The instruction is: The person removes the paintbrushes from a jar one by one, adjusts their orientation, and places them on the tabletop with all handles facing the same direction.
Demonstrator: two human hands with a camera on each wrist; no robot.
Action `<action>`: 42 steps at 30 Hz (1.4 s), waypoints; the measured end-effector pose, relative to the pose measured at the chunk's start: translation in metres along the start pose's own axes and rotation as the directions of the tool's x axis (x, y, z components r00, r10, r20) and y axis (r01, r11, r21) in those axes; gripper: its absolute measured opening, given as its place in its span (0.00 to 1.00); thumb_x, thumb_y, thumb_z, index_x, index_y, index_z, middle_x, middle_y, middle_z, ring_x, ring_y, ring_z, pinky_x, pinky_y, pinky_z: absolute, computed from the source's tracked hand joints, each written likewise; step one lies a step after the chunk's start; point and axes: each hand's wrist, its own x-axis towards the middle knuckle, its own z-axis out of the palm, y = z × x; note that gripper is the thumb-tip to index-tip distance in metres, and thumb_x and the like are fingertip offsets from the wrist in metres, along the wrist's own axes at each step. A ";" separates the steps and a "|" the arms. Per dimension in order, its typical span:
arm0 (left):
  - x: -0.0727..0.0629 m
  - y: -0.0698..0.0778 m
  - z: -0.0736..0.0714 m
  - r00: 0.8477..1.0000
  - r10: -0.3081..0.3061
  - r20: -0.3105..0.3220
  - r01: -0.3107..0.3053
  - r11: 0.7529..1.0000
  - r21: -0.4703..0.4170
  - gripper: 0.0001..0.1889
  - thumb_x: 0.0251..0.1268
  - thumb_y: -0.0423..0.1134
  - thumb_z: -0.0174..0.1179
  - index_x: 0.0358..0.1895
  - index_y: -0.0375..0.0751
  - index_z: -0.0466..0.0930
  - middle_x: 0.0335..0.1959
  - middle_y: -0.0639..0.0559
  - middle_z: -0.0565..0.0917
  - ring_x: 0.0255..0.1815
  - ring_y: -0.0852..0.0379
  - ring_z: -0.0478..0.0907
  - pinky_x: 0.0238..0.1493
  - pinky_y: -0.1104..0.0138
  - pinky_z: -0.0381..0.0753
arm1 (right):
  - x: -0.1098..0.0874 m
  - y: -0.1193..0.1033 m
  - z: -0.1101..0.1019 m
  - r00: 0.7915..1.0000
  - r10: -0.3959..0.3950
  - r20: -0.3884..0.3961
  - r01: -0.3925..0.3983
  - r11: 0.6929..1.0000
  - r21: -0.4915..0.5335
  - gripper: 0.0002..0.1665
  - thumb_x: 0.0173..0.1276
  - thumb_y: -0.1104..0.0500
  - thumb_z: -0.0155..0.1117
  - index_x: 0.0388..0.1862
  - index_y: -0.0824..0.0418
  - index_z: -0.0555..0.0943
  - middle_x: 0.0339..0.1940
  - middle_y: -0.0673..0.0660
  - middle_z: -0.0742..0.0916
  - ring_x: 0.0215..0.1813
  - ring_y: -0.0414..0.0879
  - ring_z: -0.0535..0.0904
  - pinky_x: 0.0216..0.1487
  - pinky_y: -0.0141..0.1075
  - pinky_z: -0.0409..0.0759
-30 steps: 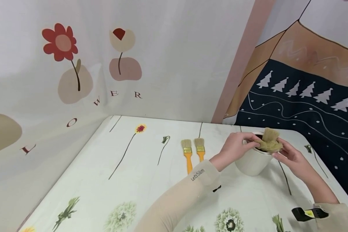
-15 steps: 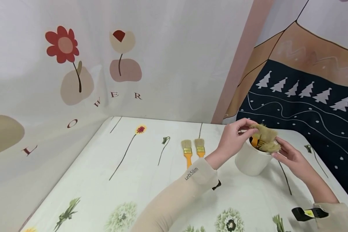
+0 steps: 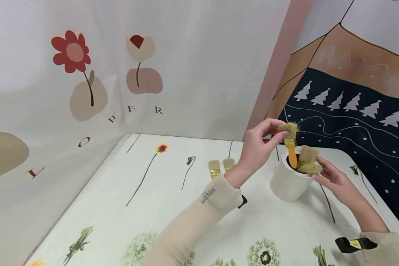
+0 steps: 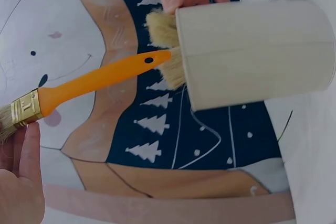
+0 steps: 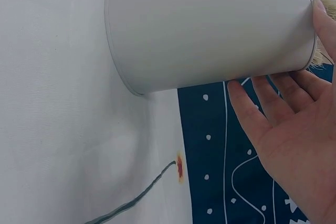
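- While my right hand (image 3: 337,181) cups the pot (image 3: 287,184), its thumb at the rim and its fingers slightly bent against the side, neither has shifted over the last second.
- Raised since half a second ago, the brush (image 3: 291,149) now stands bristles up above the pot's mouth; my left hand (image 3: 260,147) pinches it firmly by the bristles, thumb against fingers.
- Its orange handle shows almost whole, so I judge it all but out; whether the tip clears the rim I cannot tell.
- In the left wrist view, the pinched bristles run off the edge, taking part of my grip with them.
- Inside the pot, other brushes (image 3: 309,153) show chiefly as bristles; their handles and exact number are hidden.
- On the table (image 3: 169,214), a loose pair of brushes (image 3: 214,166) lies farther left, handles covered by my left arm.
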 end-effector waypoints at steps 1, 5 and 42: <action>0.000 0.001 -0.002 1.000 0.000 -0.002 0.000 1.000 -0.002 0.10 0.70 0.36 0.62 0.51 0.40 0.80 0.47 0.45 0.86 0.48 0.59 0.85 0.44 0.79 0.84 | 0.000 0.000 0.000 1.000 0.007 0.000 -0.007 1.000 -0.004 0.40 0.81 0.61 0.49 0.83 0.61 0.41 0.80 0.42 0.53 0.63 0.13 0.55 0.53 0.07 0.63; 0.001 0.002 -0.012 1.000 0.002 -0.005 -0.002 0.999 -0.038 0.11 0.70 0.34 0.61 0.52 0.37 0.78 0.49 0.42 0.85 0.50 0.55 0.86 0.47 0.77 0.85 | 0.001 -0.001 -0.001 1.000 0.022 -0.001 -0.022 1.000 -0.010 0.41 0.81 0.60 0.49 0.83 0.61 0.41 0.82 0.47 0.51 0.64 0.14 0.55 0.54 0.07 0.63; -0.017 -0.036 -0.117 0.989 -0.093 -0.113 0.089 0.995 -0.042 0.18 0.70 0.30 0.60 0.61 0.40 0.77 0.52 0.38 0.84 0.40 0.56 0.84 0.40 0.61 0.90 | 0.000 0.002 -0.001 0.998 -0.062 -0.014 0.062 0.997 0.037 0.40 0.79 0.64 0.51 0.82 0.61 0.46 0.74 0.35 0.60 0.61 0.12 0.59 0.53 0.07 0.66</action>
